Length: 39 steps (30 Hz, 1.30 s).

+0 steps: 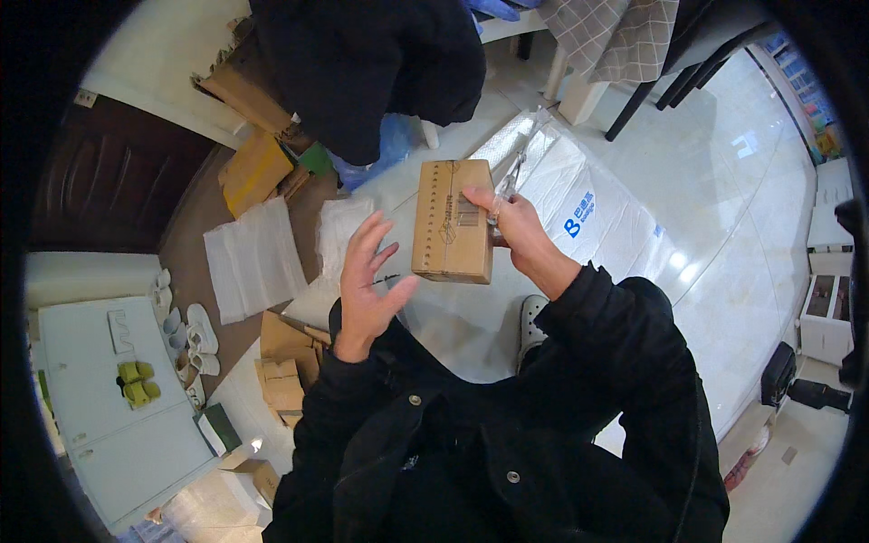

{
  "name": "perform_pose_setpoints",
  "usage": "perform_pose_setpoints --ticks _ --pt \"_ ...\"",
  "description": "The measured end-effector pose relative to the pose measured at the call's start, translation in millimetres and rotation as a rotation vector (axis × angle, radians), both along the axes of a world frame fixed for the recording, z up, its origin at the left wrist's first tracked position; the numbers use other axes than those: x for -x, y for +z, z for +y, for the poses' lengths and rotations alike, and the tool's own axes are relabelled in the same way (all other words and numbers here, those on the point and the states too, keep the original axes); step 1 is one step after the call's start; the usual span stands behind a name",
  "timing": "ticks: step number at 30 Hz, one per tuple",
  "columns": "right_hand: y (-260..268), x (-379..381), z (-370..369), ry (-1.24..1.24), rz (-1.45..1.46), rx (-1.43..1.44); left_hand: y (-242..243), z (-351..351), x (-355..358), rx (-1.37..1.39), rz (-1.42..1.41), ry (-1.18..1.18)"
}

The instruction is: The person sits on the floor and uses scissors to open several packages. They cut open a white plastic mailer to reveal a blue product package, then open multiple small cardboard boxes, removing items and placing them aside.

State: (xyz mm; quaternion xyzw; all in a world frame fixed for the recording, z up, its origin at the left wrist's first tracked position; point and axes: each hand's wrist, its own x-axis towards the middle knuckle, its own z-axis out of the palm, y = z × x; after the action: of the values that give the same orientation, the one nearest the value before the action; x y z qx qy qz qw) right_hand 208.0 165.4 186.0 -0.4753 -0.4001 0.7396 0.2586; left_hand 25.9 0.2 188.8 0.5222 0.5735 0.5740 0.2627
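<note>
A small brown cardboard box (pixel 445 237) is held up in front of me, with a barcode and a line of dark printed marks on its top face. My right hand (pixel 526 227) grips its right side, thumb on top and the other fingers partly hidden. A shiny, clear strip shows by that thumb; I cannot tell whether it is held too. To the left of the box, my left hand (pixel 370 282) is raised with fingers apart, touching nothing. Beneath and to the right of the box lies a silvery-white plastic sheet or bag (pixel 577 190) with blue printing.
White foam or bubble sheets (pixel 254 261) and flattened cardboard (pixel 282 373) lie on the floor at left. Shoes (pixel 200 329) line a pale cabinet (pixel 129 441). A dark-clothed item (pixel 380 61) blocks the top, near a table covered with checked cloth (pixel 604 34) and a black chair (pixel 706 41).
</note>
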Motion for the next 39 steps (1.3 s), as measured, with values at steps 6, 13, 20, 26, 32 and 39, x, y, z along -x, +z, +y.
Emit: perform_pose_setpoints --ticks 6,13,20,26,32,39 --pt "-7.1 -0.3 11.5 0.145 -0.139 -0.007 40.6 28.1 2.7 0.181 0.54 -0.24" --pt "-2.7 -2.2 10.3 0.309 -0.205 0.001 49.9 39.3 17.6 0.243 0.656 -0.491" --pt "-0.2 1.0 10.4 0.393 -0.261 0.003 49.7 41.9 19.8 0.171 0.783 -0.594" --pt "-10.4 3.9 9.2 0.381 -0.308 -0.036 44.3 36.7 7.9 0.214 0.979 -0.558" --pt "-30.3 11.2 12.9 0.347 -0.341 -0.152 37.9 38.4 -7.9 0.442 1.048 -0.483" --pt "-44.0 5.5 10.4 0.259 -0.286 -0.069 19.4 35.2 -2.3 0.343 1.064 -0.509"
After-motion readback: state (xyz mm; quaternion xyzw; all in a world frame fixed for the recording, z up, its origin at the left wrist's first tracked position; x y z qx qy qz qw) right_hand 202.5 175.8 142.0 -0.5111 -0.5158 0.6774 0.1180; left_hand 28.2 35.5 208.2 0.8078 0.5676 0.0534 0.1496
